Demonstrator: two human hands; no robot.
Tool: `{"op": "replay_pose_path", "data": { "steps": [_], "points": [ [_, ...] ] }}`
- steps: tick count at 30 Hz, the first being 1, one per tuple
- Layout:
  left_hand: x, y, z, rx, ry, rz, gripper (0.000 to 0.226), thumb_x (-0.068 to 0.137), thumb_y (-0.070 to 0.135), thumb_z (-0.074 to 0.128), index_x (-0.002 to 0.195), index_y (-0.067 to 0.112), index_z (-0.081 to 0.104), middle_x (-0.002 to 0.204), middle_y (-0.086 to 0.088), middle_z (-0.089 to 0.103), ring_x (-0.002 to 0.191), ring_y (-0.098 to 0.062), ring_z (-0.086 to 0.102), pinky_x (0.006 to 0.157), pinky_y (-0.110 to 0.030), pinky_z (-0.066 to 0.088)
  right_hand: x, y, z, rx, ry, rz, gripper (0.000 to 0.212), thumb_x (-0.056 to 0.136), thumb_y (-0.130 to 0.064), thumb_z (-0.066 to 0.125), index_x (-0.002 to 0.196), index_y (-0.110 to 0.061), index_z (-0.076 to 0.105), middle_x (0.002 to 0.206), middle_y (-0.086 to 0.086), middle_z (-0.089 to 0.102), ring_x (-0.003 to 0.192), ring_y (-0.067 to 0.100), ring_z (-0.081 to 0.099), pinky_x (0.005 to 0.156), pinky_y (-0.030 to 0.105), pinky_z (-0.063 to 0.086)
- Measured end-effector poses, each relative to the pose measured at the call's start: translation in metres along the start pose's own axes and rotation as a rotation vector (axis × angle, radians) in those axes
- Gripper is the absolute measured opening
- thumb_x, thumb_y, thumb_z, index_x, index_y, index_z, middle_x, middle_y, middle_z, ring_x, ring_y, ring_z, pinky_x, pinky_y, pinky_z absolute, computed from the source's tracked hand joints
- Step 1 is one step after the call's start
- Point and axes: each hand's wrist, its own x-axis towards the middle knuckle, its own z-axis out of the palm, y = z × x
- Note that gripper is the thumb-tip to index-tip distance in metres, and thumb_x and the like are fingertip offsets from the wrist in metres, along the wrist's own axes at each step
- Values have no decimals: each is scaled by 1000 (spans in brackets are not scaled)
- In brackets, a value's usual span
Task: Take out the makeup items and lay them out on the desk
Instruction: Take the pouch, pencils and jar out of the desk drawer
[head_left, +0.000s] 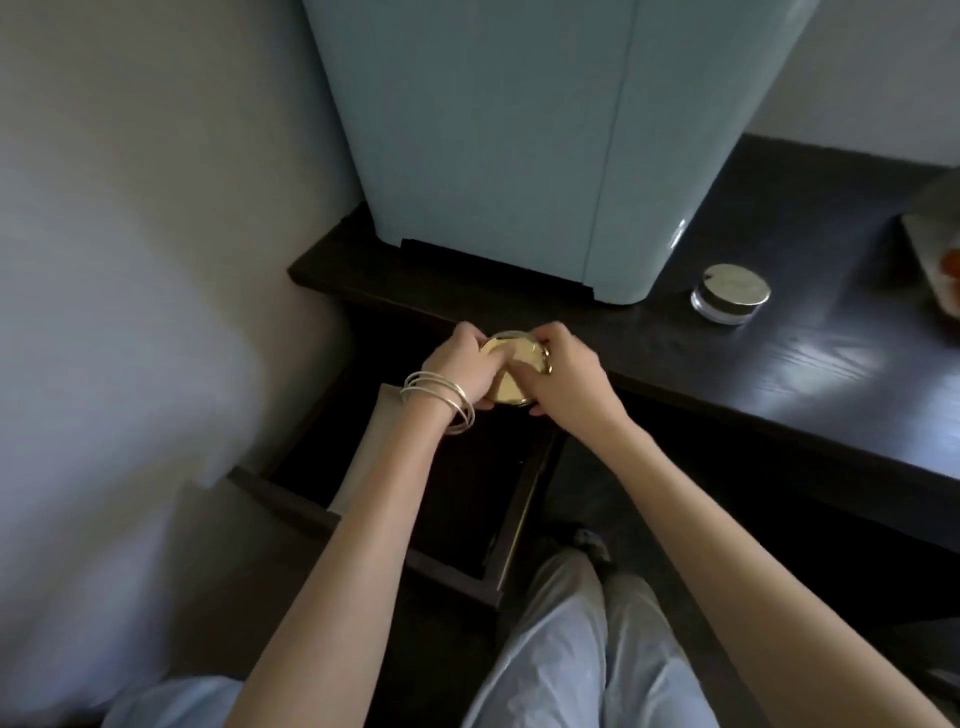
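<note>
A round gold compact is held between both my hands above the open dark drawer, just in front of the desk's front edge. My left hand, with several silver bangles on the wrist, grips its left side. My right hand grips its right side, fingers curled over the top. Much of the compact is hidden by my fingers. A small clear jar with a silver lid stands on the dark wooden desk to the right.
A pale blue mini fridge stands on the desk's back left. A tray with something orange shows at the right edge. A pale flat item lies along the drawer's left side. The wall is close on the left.
</note>
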Motion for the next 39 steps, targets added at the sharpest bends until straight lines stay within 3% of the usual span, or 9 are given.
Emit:
{"op": "replay_pose_path", "data": {
  "steps": [9,14,18,20,25,29,34,37,39],
  "points": [
    [16,128,114,-437,-194,73,33,87,-4,51,119,-1,49,97,-15,51,77,-21,54,44,-19,52,18,41,-151,280,388,230,22,89,-9,55,109,-5,48,115,14,57,82,20,61,40,12,48],
    [59,162,170,-247,-130,139,27,79,-2,57,106,4,61,107,-19,65,99,-35,63,85,-45,55,53,76,-187,101,422,357,35,86,-13,57,118,0,51,118,15,58,106,28,58,79,30,51],
    [85,162,187,76,-14,168,32,83,6,53,115,3,59,117,-17,62,106,-33,59,92,-40,50,76,94,-180,-62,295,400,16,86,-17,56,95,-4,57,99,17,61,85,27,54,52,25,35],
    [93,158,188,239,-26,177,31,87,12,51,113,-1,61,116,-19,61,107,-34,58,90,-39,48,84,100,-172,-78,301,389,28,87,-14,55,109,0,60,112,19,62,97,31,57,64,27,41],
    [83,147,170,34,-153,147,39,88,12,57,125,0,50,120,-16,59,96,-34,65,85,-44,55,79,95,-167,-222,321,365,40,93,-16,47,128,1,48,137,22,44,119,39,47,91,35,39],
    [39,96,97,-198,-284,115,27,93,-4,44,116,-2,57,92,-7,62,50,-1,60,57,-17,52,35,74,-143,-503,543,-31,32,90,-11,49,121,-5,55,129,17,49,118,38,41,90,44,39],
    [18,-9,12,-70,-67,-143,21,91,-5,45,95,0,65,79,-8,63,62,-12,58,50,-15,51,-4,32,-50,-155,171,-319,23,86,-3,53,107,-6,61,108,8,59,96,22,60,80,29,47],
    [31,-61,17,59,-284,-458,27,95,7,42,115,2,60,111,-13,63,93,-31,63,77,-29,54,-8,23,20,-200,-223,-238,31,90,-7,50,120,-8,57,120,7,56,106,23,59,88,33,51],
    [45,-101,36,483,-328,-381,31,93,16,48,116,0,60,119,-18,63,104,-30,62,86,-32,49,0,30,57,-225,-384,-96,35,90,-6,48,124,-6,56,126,12,54,113,29,56,94,37,49]
  ]
}}
